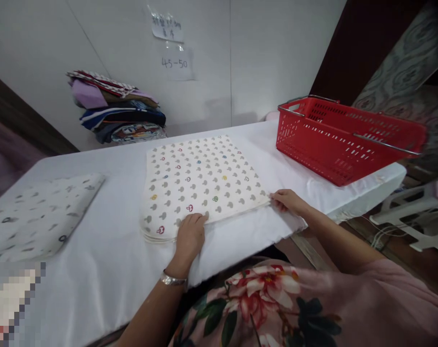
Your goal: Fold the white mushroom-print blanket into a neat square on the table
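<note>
A folded white cloth (200, 180) printed with grey and a few coloured mushrooms lies in layers on the white-covered table. My left hand (192, 233), with a silver bangle at the wrist, is closed at the cloth's near edge, its fingers curled over the layers. At the near right corner my right hand (288, 200) pinches the cloth between thumb and fingers. The undersides of both hands are hidden. Farther left lies a second folded white cloth (41, 212) with scattered small prints, apart from both hands.
A red plastic basket (334, 140) with metal handles stands at the table's right end. Beyond the table's far edge is a stack of folded fabrics (121, 113). Paper notes (173, 62) hang on the wall. A white plastic stool (417, 217) is to the right.
</note>
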The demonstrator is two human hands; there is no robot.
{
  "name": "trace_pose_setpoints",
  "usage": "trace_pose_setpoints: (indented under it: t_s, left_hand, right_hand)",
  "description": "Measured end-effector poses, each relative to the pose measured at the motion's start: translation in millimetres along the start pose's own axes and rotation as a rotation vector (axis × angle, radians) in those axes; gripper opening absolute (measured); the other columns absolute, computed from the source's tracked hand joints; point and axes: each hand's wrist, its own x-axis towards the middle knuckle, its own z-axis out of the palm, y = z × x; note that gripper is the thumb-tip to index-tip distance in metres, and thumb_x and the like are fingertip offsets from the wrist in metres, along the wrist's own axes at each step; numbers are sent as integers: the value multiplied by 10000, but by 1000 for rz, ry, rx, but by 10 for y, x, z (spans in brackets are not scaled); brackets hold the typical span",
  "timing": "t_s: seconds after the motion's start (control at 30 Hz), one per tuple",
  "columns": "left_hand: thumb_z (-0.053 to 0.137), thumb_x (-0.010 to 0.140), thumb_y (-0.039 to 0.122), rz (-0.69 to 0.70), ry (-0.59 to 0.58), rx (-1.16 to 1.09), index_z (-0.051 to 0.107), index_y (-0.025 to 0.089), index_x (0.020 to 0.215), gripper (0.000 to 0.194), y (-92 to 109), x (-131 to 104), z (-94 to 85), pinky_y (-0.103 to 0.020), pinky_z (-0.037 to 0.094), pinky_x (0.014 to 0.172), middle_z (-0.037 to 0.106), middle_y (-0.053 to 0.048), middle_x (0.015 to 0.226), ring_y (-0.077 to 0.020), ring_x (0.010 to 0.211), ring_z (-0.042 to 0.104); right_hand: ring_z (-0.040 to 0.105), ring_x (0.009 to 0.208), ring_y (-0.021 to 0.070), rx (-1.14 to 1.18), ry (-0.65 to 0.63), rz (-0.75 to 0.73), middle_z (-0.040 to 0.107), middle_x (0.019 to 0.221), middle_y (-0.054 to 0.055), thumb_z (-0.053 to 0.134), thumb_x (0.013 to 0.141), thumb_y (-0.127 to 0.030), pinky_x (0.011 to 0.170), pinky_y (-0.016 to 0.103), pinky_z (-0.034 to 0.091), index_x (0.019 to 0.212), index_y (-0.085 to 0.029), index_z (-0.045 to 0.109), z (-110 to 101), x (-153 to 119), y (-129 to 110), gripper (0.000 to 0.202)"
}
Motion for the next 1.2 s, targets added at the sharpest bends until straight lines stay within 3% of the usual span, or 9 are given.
trace_pose_setpoints:
  t_s: [0.2, 0.37, 0.47, 0.73, 0.9, 1.2]
  left_hand:
    - [417, 773, 67, 0, -12, -17, 616, 162, 1050, 354, -3, -6, -5, -352, 398, 816, 599, -82, 999, -224, 946, 491]
    - [418, 775, 65, -11, -6, -22, 620, 164, 1045, 352, -11, -4, 5, -353, 397, 816, 601, -81, 1003, -225, 950, 491]
    - [421, 778, 67, -19, -15, -26, 624, 162, 1041, 346, -13, -3, 10, -357, 397, 817, 603, -80, 996, -227, 944, 492]
    - [428, 772, 56, -33, -16, -50, 630, 170, 1026, 344, -13, -24, 7, -362, 410, 808, 608, -81, 993, -220, 934, 505]
    - [416, 760, 31, -44, -9, -63, 632, 188, 1025, 375, -14, -30, 3, -356, 416, 811, 608, -72, 996, -207, 930, 514]
    - [411, 763, 4, -61, 2, -45, 631, 187, 1018, 384, 3, -49, 3, -348, 416, 812, 611, -58, 989, -204, 934, 524]
  right_hand:
    - [429, 363, 55, -121, -21, 36, 519, 474, -44, 600, 770, -326, 352, 180, 310, 608, -163, 510, 20, 58, -120, 246]
    - [417, 360, 52, -25, -73, 38, 512, 460, -41, 607, 750, -311, 344, 178, 277, 585, -167, 495, -5, 89, -117, 246]
    - [419, 342, 57, -91, -100, 93, 530, 459, -23, 622, 737, -320, 323, 181, 252, 570, -162, 501, -18, 110, -93, 260]
    - [455, 309, 94, -316, -111, 122, 516, 406, -12, 635, 744, -357, 316, 204, 325, 529, -176, 468, 56, 115, -154, 327]
    - [431, 322, 82, -295, -109, 70, 467, 381, -39, 591, 750, -299, 330, 193, 276, 528, -179, 448, 100, 145, -90, 290]
    - [402, 373, 73, -259, -27, -27, 503, 428, -41, 526, 715, -203, 376, 188, 257, 590, -187, 456, 92, 113, -62, 144]
